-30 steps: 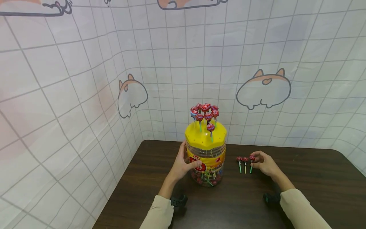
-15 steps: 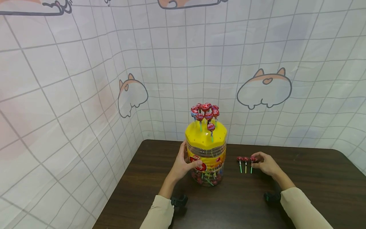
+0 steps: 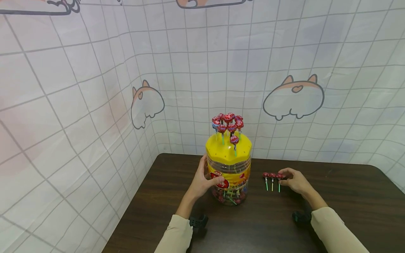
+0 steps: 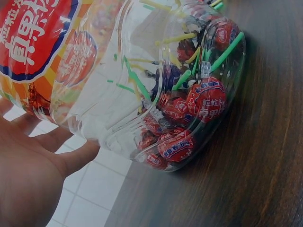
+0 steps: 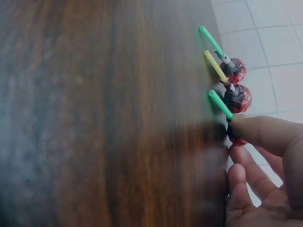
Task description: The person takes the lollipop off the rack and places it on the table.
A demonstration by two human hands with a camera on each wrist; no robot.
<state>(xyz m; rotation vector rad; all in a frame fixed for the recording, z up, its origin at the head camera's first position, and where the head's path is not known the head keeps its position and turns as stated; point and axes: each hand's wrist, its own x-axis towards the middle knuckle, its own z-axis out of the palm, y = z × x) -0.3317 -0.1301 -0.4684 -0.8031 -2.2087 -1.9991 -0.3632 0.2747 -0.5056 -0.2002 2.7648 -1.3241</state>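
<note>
A clear plastic candy jar [image 3: 230, 193] with a yellow lid [image 3: 228, 151] stands upright on the table. Several red-wrapped lollipops [image 3: 228, 118] stick up out of the lid, and more lollipops [image 4: 207, 99] lie loose inside. My left hand [image 3: 200, 181] grips the jar's left side, thumb across the label [image 4: 33, 38]. To the right, three lollipops lie in a row, the left one [image 3: 266, 181] and the middle one [image 3: 272, 181] with sticks toward me. My right hand [image 3: 294, 181] pinches the head of the rightmost lollipop [image 5: 220, 105], whose stick is green.
The dark wood table [image 3: 253, 225] reaches back to a white grid-patterned cloth [image 3: 234, 63] with cartoon dog drawings, which also hangs along the left side. Dark wrist bands [image 3: 198, 221] sit on both forearms.
The view has shifted very slightly. Both hands keep the same hold, and the jar and the row of lollipops stay in place.
</note>
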